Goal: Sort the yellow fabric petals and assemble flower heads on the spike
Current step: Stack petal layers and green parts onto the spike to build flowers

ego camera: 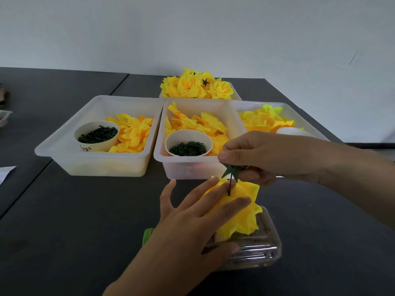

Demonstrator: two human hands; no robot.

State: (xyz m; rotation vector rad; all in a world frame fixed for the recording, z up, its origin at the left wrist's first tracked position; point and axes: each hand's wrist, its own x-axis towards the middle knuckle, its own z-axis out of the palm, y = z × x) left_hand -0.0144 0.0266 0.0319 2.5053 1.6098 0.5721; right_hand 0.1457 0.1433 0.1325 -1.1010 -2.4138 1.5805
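A stack of yellow fabric petals (pixel 241 214) sits on a thin dark spike (pixel 229 186) above a clear plastic box (pixel 256 251). My left hand (pixel 192 212) lies flat on the petals, its straight fingers on either side of the spike. My right hand (pixel 263 157) pinches a green star-shaped calyx (pixel 229 170) at the spike's top. Three white bins hold loose yellow petals: left (pixel 64 146), middle (pixel 164 129), right (pixel 299 116). A further bin (pixel 235 96) at the back is piled with finished yellow flower heads (pixel 196 85).
A paper cup (pixel 96 134) of dark green pieces stands in the left bin, and another cup (pixel 188 144) of green rings in the middle bin. A white round object (pixel 292 131) lies in the right bin. The dark table (pixel 85 221) has a paper sheet (pixel 5 171) at its left edge.
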